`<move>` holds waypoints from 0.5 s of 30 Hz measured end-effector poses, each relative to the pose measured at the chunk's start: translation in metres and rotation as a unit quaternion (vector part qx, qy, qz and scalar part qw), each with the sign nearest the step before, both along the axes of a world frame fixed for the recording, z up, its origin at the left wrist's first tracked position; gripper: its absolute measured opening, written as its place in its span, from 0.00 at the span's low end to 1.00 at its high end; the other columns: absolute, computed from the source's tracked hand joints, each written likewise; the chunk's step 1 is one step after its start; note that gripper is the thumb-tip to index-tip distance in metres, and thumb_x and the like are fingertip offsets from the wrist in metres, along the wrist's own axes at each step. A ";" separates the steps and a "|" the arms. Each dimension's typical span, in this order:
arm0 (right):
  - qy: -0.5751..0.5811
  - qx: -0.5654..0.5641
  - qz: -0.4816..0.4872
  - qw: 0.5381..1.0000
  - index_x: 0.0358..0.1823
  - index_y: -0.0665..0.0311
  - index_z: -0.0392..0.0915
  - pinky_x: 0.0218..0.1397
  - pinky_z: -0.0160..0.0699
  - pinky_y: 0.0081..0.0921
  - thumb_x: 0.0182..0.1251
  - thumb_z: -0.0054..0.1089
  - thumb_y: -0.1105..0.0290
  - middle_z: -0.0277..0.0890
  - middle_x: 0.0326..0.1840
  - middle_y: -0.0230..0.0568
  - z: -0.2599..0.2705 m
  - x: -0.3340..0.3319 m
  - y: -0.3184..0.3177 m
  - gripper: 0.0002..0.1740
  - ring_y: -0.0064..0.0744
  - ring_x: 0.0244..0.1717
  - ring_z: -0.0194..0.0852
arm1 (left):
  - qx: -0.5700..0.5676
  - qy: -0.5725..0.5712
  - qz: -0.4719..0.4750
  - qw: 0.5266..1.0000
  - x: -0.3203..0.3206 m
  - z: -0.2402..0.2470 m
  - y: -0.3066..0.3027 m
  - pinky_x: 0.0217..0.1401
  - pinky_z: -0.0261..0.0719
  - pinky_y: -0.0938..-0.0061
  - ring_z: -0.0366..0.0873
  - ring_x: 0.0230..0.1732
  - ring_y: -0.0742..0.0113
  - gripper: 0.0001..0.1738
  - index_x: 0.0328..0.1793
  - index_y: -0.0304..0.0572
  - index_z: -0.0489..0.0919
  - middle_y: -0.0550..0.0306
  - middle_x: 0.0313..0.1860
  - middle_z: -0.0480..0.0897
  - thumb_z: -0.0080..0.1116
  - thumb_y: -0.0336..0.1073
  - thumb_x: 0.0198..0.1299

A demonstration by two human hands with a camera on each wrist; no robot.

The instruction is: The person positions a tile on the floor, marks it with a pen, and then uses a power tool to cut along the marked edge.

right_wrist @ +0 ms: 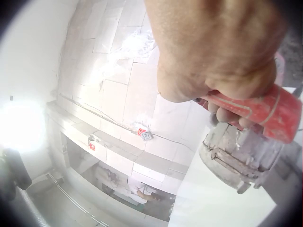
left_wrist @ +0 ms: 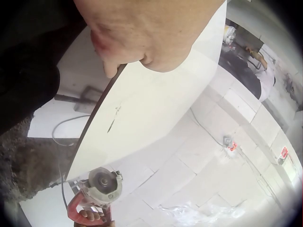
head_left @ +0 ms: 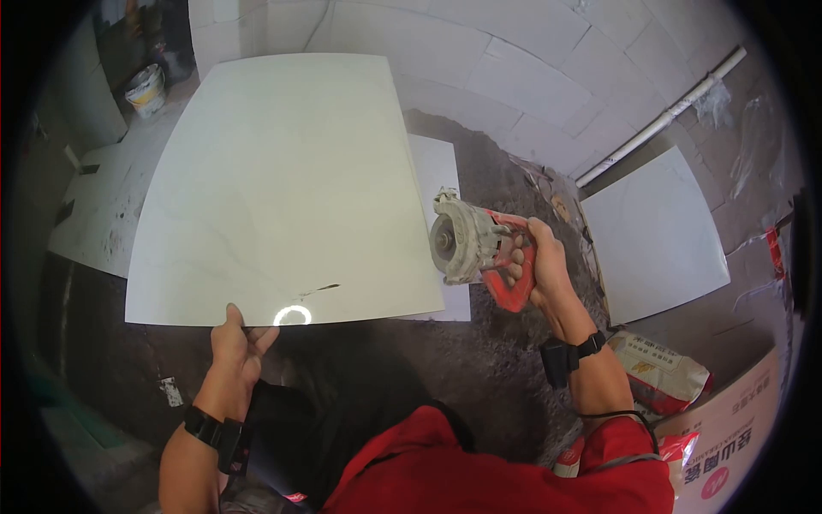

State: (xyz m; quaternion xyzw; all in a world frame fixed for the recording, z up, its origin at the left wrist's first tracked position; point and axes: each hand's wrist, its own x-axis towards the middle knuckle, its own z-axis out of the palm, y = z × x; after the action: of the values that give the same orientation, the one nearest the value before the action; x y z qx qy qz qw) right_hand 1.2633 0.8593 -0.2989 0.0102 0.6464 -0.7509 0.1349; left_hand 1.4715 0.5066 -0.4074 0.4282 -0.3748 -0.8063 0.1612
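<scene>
A large glossy off-white panel (head_left: 282,188) stands tilted in front of the body, with a dark mark near its lower edge. My left hand (head_left: 238,347) grips that lower edge, thumb on the face; the left wrist view shows the hand (left_wrist: 142,38) over the panel's edge (left_wrist: 156,104). My right hand (head_left: 539,265) holds a red-handled cutting tool (head_left: 467,240), its round blade beside the panel's right edge. In the right wrist view, fingers (right_wrist: 227,116) curl round the red handle of the dusty tool (right_wrist: 236,156).
Another white panel (head_left: 655,236) leans at the right below a white pipe (head_left: 668,116). A bag (head_left: 659,368) and a printed carton (head_left: 728,437) lie at lower right. A bucket (head_left: 145,90) stands at upper left. Another person (left_wrist: 265,71) shows in the left wrist view.
</scene>
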 end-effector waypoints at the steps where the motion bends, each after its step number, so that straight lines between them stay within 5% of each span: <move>1: -0.007 -0.005 -0.002 1.000 0.47 0.65 0.76 0.14 0.61 0.22 0.73 0.44 0.56 0.63 0.18 0.28 0.001 0.002 -0.001 0.20 0.20 0.13 0.59 | 0.001 0.002 -0.001 1.000 0.000 -0.002 -0.001 0.59 0.79 0.52 0.80 0.53 0.48 0.26 0.65 0.29 0.65 0.42 0.56 0.76 0.33 0.47 0.77; 7: 0.002 0.002 -0.022 1.000 0.35 0.63 0.69 0.12 0.64 0.23 0.73 0.45 0.55 0.64 0.17 0.31 -0.003 -0.002 0.005 0.17 0.21 0.11 0.61 | 0.002 -0.003 0.005 1.000 -0.004 0.005 0.003 0.57 0.80 0.52 0.80 0.52 0.50 0.26 0.64 0.30 0.66 0.44 0.54 0.77 0.33 0.47 0.77; 15: 0.004 -0.005 -0.012 1.000 0.35 0.63 0.70 0.12 0.66 0.22 0.73 0.44 0.55 0.64 0.16 0.30 -0.005 -0.001 0.012 0.18 0.20 0.11 0.61 | 0.006 -0.016 0.002 1.000 -0.009 0.011 0.006 0.60 0.79 0.55 0.78 0.57 0.52 0.25 0.67 0.35 0.65 0.47 0.60 0.74 0.31 0.47 0.77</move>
State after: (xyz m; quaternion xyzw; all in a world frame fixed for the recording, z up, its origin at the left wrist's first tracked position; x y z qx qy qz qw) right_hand 1.2618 0.8716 -0.3036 0.0140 0.6431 -0.7557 0.1234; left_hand 1.4630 0.5128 -0.3960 0.4425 -0.3713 -0.8016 0.1538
